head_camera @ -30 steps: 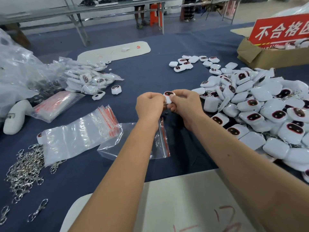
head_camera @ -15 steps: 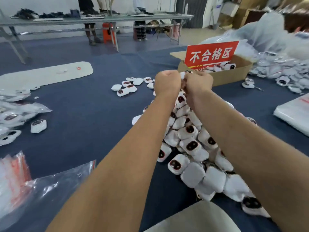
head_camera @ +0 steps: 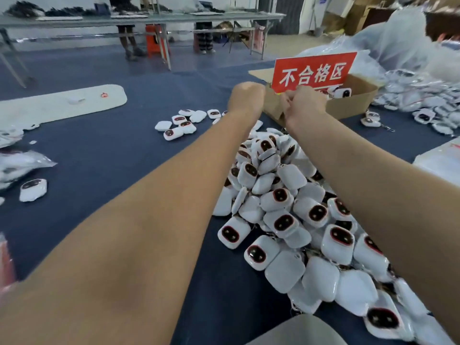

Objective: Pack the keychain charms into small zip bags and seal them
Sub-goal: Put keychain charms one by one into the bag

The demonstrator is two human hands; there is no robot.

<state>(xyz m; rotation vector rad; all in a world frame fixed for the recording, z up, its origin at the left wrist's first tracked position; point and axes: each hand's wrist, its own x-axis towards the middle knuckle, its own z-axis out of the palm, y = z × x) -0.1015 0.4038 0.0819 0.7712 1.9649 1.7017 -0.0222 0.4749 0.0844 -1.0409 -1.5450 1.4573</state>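
Both my arms reach forward over a big pile of white keychain charms point(head_camera: 286, 207) with dark red-rimmed faces. My left hand point(head_camera: 246, 98) is a fist with its back to me, and nothing shows in it. My right hand point(head_camera: 302, 103) has its fingers curled in a pinch at the near wall of a cardboard box point(head_camera: 353, 105). The charm held a moment ago is hidden behind the fingers. A few loose charms point(head_camera: 179, 125) lie left of my hands. Another lies alone point(head_camera: 32, 189) at far left.
A red sign point(head_camera: 313, 72) stands in the box, which holds a few charms. Bagged charms point(head_camera: 423, 95) are heaped at the right and others point(head_camera: 17, 165) at the left edge. A white board point(head_camera: 62, 103) lies far left. Stacked zip bags point(head_camera: 443, 160) sit at the right edge.
My hands went from in front of me, holding one charm between them, out to the cardboard box. They have since drawn slightly apart. My view swung right.
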